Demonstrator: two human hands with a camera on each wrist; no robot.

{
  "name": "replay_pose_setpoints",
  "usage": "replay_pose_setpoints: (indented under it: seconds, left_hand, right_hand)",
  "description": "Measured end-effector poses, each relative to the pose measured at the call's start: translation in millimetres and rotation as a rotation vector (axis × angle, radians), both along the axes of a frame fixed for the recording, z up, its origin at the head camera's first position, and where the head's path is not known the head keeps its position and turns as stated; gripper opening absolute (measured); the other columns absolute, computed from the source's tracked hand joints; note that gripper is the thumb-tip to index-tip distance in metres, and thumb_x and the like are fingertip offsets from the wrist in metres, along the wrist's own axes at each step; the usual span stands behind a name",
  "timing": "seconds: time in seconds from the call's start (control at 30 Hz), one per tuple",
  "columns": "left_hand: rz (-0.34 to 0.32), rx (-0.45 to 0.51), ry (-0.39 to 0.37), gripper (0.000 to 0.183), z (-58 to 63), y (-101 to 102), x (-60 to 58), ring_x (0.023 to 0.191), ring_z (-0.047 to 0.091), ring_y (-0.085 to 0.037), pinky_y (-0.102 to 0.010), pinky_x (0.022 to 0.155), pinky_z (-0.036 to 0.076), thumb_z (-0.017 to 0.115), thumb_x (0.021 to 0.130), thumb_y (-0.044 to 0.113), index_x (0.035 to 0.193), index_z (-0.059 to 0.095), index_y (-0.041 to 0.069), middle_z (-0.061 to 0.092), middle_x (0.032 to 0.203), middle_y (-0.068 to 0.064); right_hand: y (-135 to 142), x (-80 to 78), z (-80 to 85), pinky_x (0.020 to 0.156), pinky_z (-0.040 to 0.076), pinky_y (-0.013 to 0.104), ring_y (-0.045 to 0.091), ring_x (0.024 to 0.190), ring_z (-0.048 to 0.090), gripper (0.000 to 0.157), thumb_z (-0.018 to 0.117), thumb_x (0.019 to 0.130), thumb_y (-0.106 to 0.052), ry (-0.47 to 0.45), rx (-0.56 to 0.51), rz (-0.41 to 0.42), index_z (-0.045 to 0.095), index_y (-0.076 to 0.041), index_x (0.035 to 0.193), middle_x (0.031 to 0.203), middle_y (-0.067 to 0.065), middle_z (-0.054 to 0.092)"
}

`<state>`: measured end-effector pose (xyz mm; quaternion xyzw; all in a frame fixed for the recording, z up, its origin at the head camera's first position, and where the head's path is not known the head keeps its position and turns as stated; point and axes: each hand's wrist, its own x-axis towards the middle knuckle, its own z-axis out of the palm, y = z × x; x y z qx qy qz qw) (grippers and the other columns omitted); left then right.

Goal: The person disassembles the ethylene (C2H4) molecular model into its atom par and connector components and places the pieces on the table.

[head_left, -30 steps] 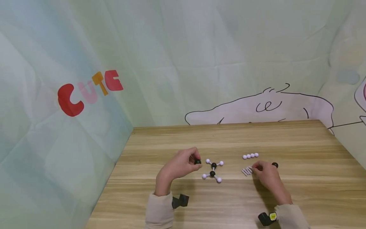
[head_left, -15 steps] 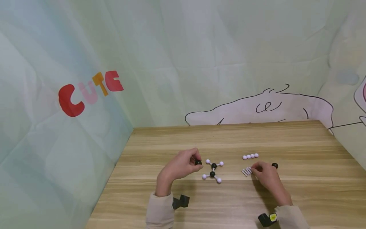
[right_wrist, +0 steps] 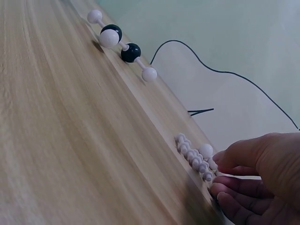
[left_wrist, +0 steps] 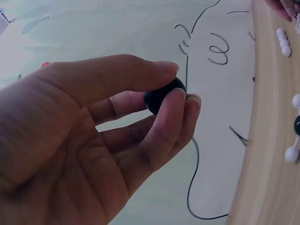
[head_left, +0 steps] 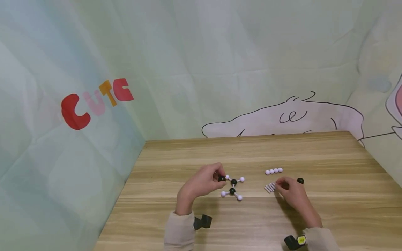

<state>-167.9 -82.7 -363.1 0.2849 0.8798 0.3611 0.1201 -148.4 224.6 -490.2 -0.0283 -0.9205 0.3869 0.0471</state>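
My left hand (head_left: 202, 182) pinches a black ball (left_wrist: 161, 96) between thumb and fingertips, held above the table. Close to it lies a ball-and-stick molecular model (head_left: 233, 186), with two joined black balls and white balls on its arms. At the right, my right hand (head_left: 292, 192) has thumb and fingertips around the near end of a row of small white connector pegs (right_wrist: 193, 158); it seems to pinch an end peg, partly hidden by the fingers. Behind the pegs several white balls (head_left: 274, 171) stand in a line. A second black ball (head_left: 300, 181) sits just beyond the right hand.
The parts lie on a wood-grain table (head_left: 176, 157). A printed cloth backdrop (head_left: 176, 69) rises along its back and left edges. Each wrist carries a black camera mount, such as the left mount (head_left: 202, 221).
My left hand has moved slightly to the right with the black ball, closer to the model. The right hand stays at the pegs with only slight motion.
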Motion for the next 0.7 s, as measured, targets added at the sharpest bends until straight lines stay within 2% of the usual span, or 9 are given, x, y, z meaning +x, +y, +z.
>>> replay_pose_setpoints:
  seconds: [0.17,0.3,0.43,0.53,0.7]
  left_hand:
    - [-0.03,-0.013,-0.006,0.013,-12.6,23.2,-3.7,0.077,0.057,-0.007,-0.02,0.068,0.047,0.069,0.087,0.009,0.097,0.061,0.006,0.066,0.093,-0.004]
    - [-0.065,-0.015,0.01,0.015,-25.6,48.1,-8.1,0.078,0.057,-0.004,-0.017,0.07,0.047,0.07,0.086,0.009,0.098,0.063,0.007,0.066,0.094,-0.001]
    - [-0.098,-0.01,0.02,0.014,-36.3,71.3,-13.6,0.08,0.058,-0.001,-0.014,0.072,0.047,0.07,0.086,0.01,0.098,0.063,0.01,0.065,0.095,0.002]
    - [-0.114,0.005,0.005,0.015,-41.7,84.9,-17.4,0.083,0.059,-0.001,-0.014,0.073,0.047,0.069,0.086,0.009,0.101,0.063,0.01,0.066,0.097,0.002]
    - [-0.146,0.018,0.012,0.019,-49.4,104.6,-24.8,0.084,0.059,-0.001,-0.013,0.073,0.047,0.067,0.086,0.007,0.105,0.063,0.007,0.066,0.099,0.001]
  right_hand:
    - [2.3,3.7,1.4,0.068,0.047,0.029,0.023,0.086,0.062,0.02,0.065,0.088,-0.011,0.0,-0.025,-0.016,0.065,0.001,0.103,0.093,0.013,0.067]
    - [2.9,9.3,7.6,0.071,0.049,0.032,0.027,0.091,0.064,0.023,0.064,0.089,-0.012,0.009,-0.042,-0.018,0.064,0.001,0.108,0.097,0.015,0.067]
    - [4.1,17.8,19.2,0.072,0.051,0.029,0.027,0.089,0.065,0.023,0.065,0.089,-0.012,0.078,-0.047,-0.041,0.064,0.001,0.109,0.098,0.015,0.068]
    - [6.7,25.5,31.1,0.071,0.05,0.022,0.02,0.086,0.064,0.023,0.066,0.089,-0.014,0.149,-0.034,-0.077,0.065,0.0,0.108,0.098,0.015,0.069]
    - [16.0,38.7,47.9,0.066,0.044,0.008,-0.006,0.08,0.056,0.023,0.068,0.088,-0.015,0.266,-0.047,-0.155,0.066,-0.001,0.106,0.096,0.015,0.069]
